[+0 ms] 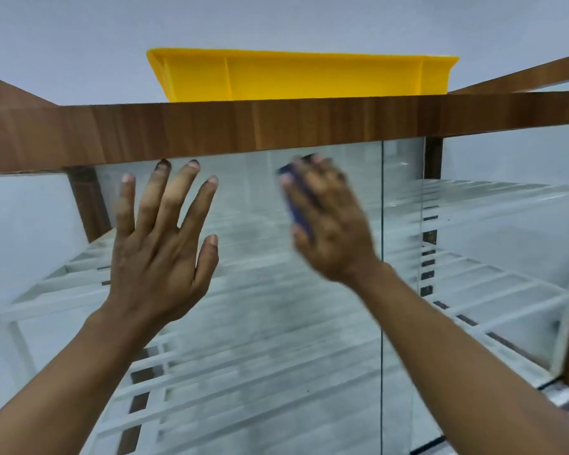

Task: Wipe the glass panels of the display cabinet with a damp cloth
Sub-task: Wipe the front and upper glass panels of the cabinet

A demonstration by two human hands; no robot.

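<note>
Both hands are raised against the front of the display cabinet (276,123), just under its wooden top rail. The left hand (163,244) is open, its fingers spread and straight, flat on the glass panel (260,323); its two longest fingertips reach almost to the rail. The right hand (329,221) is blurred. Its fingers lie roughly straight over a dark blue cloth (298,208) and press it to the same panel, near the top. Only a strip of the cloth shows along the thumb side and a scrap above the fingertips, while the rest is hidden under the palm. The glass looks streaky and hazy, so the white slatted shelves (473,274) behind it are soft in outline. A thin vertical edge (382,323) just right of the right wrist marks where this pane ends. A yellow tub (293,77) sits on top of the cabinet, its base hidden behind the rail. Both forearms are cut off by the lower edge of the view.
</note>
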